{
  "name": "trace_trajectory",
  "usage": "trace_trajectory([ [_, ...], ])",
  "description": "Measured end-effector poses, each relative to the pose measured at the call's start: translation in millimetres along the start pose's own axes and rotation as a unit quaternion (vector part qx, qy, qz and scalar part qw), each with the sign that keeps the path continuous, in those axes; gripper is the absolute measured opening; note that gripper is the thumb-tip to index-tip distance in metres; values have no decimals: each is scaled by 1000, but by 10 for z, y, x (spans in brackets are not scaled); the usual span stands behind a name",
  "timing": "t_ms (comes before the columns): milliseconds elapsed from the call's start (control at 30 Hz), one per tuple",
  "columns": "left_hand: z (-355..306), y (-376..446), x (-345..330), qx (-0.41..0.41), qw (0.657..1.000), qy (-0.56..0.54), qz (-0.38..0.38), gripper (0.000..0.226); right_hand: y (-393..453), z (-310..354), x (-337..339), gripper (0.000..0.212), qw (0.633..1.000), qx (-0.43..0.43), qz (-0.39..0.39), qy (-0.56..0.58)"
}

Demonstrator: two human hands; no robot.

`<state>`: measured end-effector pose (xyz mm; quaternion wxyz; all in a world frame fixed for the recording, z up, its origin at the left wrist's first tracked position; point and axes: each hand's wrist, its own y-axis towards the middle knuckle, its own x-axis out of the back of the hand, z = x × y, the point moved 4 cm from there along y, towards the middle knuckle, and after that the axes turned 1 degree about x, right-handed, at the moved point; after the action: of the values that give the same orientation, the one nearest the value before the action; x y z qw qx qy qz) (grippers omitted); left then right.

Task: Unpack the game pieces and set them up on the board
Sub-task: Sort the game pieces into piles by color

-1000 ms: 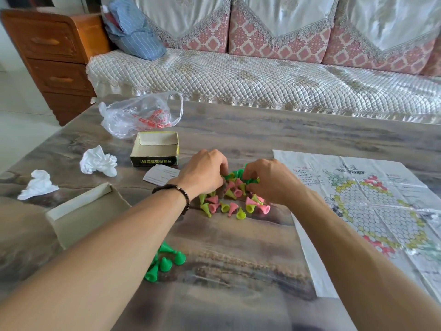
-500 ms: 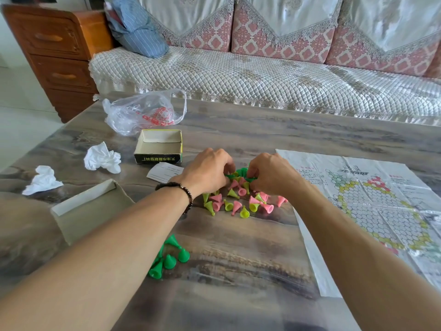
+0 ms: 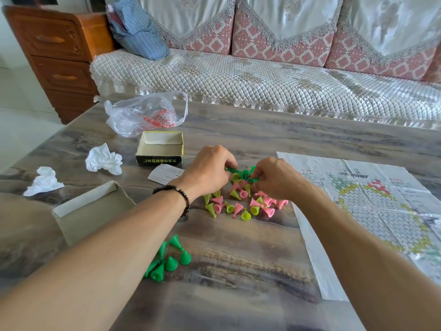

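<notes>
1. Head view: the left hand [image 3: 207, 168] reaches into the far side of a mixed pile of cone pieces [image 3: 241, 199] on the table [image 3: 238, 271]; its fingers are curled and pinch a dark green piece [image 3: 231, 168] at the pile's far edge
2. The right hand [image 3: 274, 179] sits just beside it, fingers curled down among the dark green pieces [image 3: 248, 173] at the top of the pile; it pinches one of them, though exactly which is hidden by the knuckles
3. The pile is made of pink and yellow-green cones lying on their sides, touching or just beside one another, between the two wrists
4. A separate cluster of green cones [image 3: 167, 261] lies nearer the person, partly under the left forearm and well apart from the pile
5. The paper game board [image 3: 372, 211] is spread flat to the right of the pile, its near-left edge close to the pink cones; no piece stands on it
6. Beyond the left hand sits an open cardboard box [image 3: 160, 149], with a small printed card [image 3: 164, 174] just in front of it and a clear plastic bag [image 3: 145, 113] behind
7. Two crumpled tissues [image 3: 103, 160] lie at the left, and the box lid [image 3: 88, 209] rests near the left forearm
8. A bead bracelet [image 3: 177, 194] circles the left wrist; a sofa [image 3: 262, 82] runs along the far side of the table
</notes>
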<state>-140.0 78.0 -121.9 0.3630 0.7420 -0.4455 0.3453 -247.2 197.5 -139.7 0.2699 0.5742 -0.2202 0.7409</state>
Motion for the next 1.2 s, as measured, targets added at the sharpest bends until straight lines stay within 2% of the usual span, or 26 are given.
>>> trace_trajectory([
  [233, 8, -198, 111, 18, 995, -63, 74, 23, -78, 97, 154, 17, 997, 33, -67, 29],
  [400, 131, -442, 185, 54, 988, -95, 113, 21, -386, 422, 198, 13, 983, 61, -75, 158],
  [533, 313, -681, 263, 69, 987, -75, 122, 23, -754, 736, 18, 12, 971, 95, -45, 213],
  [800, 521, -1099, 329, 120, 977, -104, 143, 19, -1000, 1134, -380, 17, 974, 147, 26, 173],
  [1067, 558, -1258, 350, 126, 974, -101, 157, 19, -1041, 1189, -416, 27, 971, 159, 60, 166],
  [1200, 514, -1276, 385, 121, 976, -73, 167, 10, -1038, 1166, -408, 28, 967, 163, 66, 182],
])
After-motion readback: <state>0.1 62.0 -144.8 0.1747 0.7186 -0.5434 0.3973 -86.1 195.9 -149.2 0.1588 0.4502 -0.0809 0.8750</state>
